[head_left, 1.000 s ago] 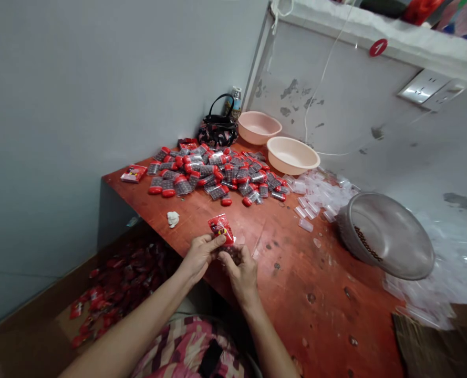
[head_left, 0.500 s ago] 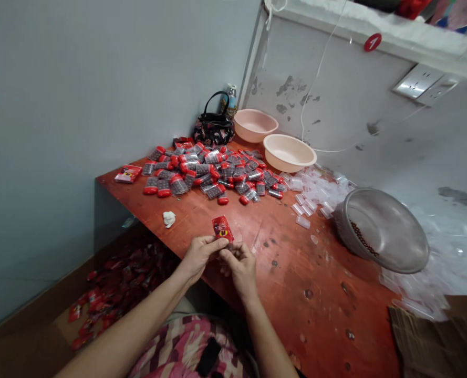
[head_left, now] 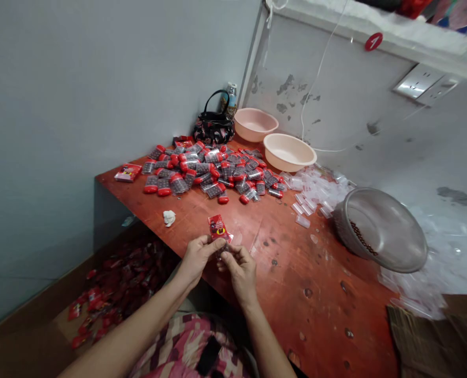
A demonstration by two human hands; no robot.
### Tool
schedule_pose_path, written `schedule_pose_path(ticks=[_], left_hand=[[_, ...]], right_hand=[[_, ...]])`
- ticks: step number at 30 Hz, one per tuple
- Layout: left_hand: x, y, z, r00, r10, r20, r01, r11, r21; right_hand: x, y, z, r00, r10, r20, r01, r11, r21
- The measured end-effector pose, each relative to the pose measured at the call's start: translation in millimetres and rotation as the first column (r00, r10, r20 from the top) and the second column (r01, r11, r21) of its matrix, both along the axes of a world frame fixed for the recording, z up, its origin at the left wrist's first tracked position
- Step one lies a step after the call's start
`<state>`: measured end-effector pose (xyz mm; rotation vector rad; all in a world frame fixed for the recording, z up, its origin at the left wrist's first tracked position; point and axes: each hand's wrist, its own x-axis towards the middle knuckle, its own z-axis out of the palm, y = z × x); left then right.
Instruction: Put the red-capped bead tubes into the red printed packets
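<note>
My left hand (head_left: 197, 257) is closed on a small red printed packet (head_left: 218, 228), its thumb pressed over the lower part. At the packet's bottom end, my right hand (head_left: 239, 270) pinches with thumb and fingers. Something dark shows between the two hands, mostly covered by the fingers. Both hands are held over the front edge of the red table (head_left: 280, 294). Beyond them lies a heap of clear pouches with red caps (head_left: 205, 168), filled with dark beads.
A crumpled white tissue (head_left: 169, 218) lies left of the hands. Behind the heap are a handbag (head_left: 213, 128) and two plastic basins (head_left: 288, 152). Clear empty sleeves (head_left: 315, 189) and a metal bowl (head_left: 386, 231) with brown beads lie right. Below left, a box holds red packets (head_left: 118, 289).
The red packet has shifted slightly left and tilted more to the left in my hands. The fingers of my right hand have moved a little at its lower end.
</note>
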<state>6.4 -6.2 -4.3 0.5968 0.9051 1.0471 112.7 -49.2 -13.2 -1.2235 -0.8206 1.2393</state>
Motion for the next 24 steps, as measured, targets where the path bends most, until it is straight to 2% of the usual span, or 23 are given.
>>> schedule_pose_path(ticks=[7,10,12,13,15,17,19,21,22,23,24], left_hand=[[3,-16,5.4,0.987,-0.068,0.146,0.074,0.997,-0.037],[-7,-24,7.1,0.980,-0.146,0.136,0.153,0.987,-0.048],[-23,-28,6.6,0.982,-0.147,0.120,0.157,0.985,-0.073],[-33,-29,5.6,0.987,-0.102,0.121,0.113,0.989,-0.094],[-57,-33,2.1,0.986,0.108,0.130,-0.088,0.985,-0.148],[-78,-37,-2.5,0.934,0.346,0.089,-0.327,0.928,-0.180],[-91,-41,-6.7,0.907,0.420,-0.015,-0.417,0.895,-0.158],[-90,-41,-9.9,0.921,0.342,-0.185,-0.357,0.933,-0.048],[-84,-39,-11.3,0.912,0.278,-0.302,-0.274,0.960,0.057],[-76,-36,-12.7,0.875,0.224,-0.428,-0.158,0.970,0.184],[-66,-30,-14.5,0.800,0.202,-0.566,-0.009,0.946,0.325]], right_hand=[[5,7,0.2,0.995,0.005,-0.102,-0.007,1.000,-0.021],[3,10,-1.0,0.991,0.094,-0.095,-0.098,0.994,-0.040],[-3,11,-1.4,0.977,0.188,-0.097,-0.192,0.981,-0.039],[-5,11,-1.2,0.969,0.223,-0.105,-0.228,0.973,-0.033],[-8,11,0.5,0.964,0.241,-0.114,-0.245,0.969,-0.020],[-4,12,3.3,0.978,0.192,-0.080,-0.194,0.981,-0.023],[7,12,6.0,0.993,0.120,-0.017,-0.121,0.992,-0.042],[19,12,7.8,0.997,0.071,0.042,-0.068,0.995,-0.069],[24,11,8.3,0.996,0.057,0.065,-0.052,0.995,-0.085],[27,10,8.7,0.995,0.049,0.082,-0.041,0.994,-0.102],[29,9,8.9,0.995,0.044,0.094,-0.033,0.993,-0.116]])
